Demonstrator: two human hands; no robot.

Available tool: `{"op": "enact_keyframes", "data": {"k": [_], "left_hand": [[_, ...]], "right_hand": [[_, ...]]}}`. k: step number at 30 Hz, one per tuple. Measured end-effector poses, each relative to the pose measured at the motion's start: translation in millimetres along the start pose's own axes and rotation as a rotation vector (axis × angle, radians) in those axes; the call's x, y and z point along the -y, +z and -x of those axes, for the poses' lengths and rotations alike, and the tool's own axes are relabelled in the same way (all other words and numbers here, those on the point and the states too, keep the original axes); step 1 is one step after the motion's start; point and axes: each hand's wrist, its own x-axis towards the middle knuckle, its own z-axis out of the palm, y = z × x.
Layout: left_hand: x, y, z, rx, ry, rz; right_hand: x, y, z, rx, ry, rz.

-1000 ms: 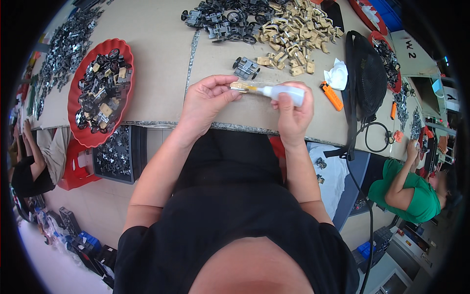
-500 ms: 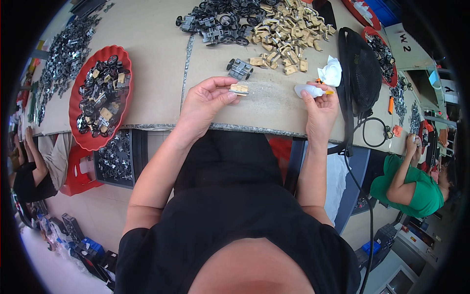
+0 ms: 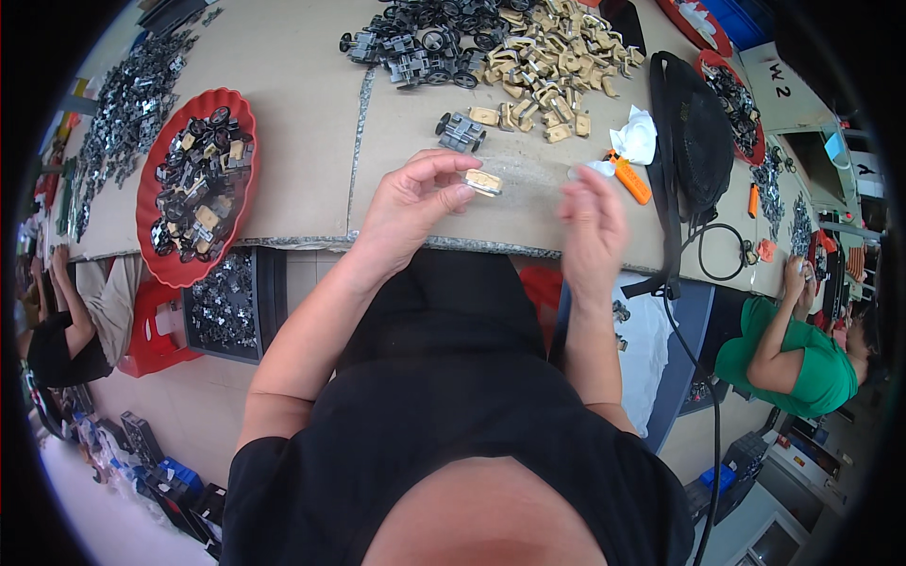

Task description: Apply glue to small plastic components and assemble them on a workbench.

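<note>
My left hand point(image 3: 415, 203) pinches a small tan plastic part point(image 3: 484, 181) between thumb and fingers, held up over the table's near edge. My right hand point(image 3: 593, 222) is smeared by motion, so its grip does not show. Just past its fingertips lies a white squeeze bottle point(image 3: 596, 170), partly hidden by them. An orange-handled cutter point(image 3: 632, 179) and a crumpled white tissue point(image 3: 636, 137) are beside the bottle. Ahead of my left hand sits a grey toy chassis point(image 3: 461, 132) with black wheels.
Farther back are a heap of tan parts point(image 3: 557, 71) and a pile of grey wheeled chassis point(image 3: 425, 47). A red scalloped tray point(image 3: 247, 179) of assembled pieces stands left. At right lie a black bag point(image 3: 694, 141) and cable. Co-workers sit on both sides.
My right hand has let go of the white bottle, now on the table, and moved left and nearer. The left hand has shifted slightly right, turning the tan part.
</note>
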Motion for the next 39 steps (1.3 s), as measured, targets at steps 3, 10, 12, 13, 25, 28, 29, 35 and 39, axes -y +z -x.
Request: {"op": "enact_keyframes", "data": {"k": [3,10,12,13,25,28,29,35,39], "left_hand": [[-1.3,7.5,1.3,0.014,-0.002,0.013],[0.4,6.3,1.8,0.045,-0.031,0.082],[0.3,5.7,1.9,0.051,-0.037,0.085],[1.1,5.5,1.7,0.059,-0.026,0.072],[1.5,6.7,-30.3,-0.436,0.333,-1.351],[2.7,1.3,-38.4,-0.367,0.304,-1.339],[2.5,-0.6,-38.6,-0.346,0.302,-1.329],[-30.4,-13.8,-22.2,-0.041,0.453,-1.364],[-49.7,-7.2,-12.6,0.092,0.294,-1.037]], "right_hand": [[-6.8,22.1,3.2,0.328,0.357,-0.470],[-14.2,30.2,-3.9,0.529,0.515,-0.615],[-16.7,30.5,-4.8,0.536,0.537,-0.642],[-17.6,30.7,-5.4,0.539,0.548,-0.656],[-23.7,23.1,-21.5,0.299,0.602,-1.033],[-22.4,22.5,-25.8,0.311,0.604,-1.075],[-21.8,22.0,-27.7,0.316,0.590,-1.058],[-20.3,20.8,-38.3,0.333,0.518,-0.887],[-20.7,31.7,-31.6,0.358,0.555,-0.724]]}}
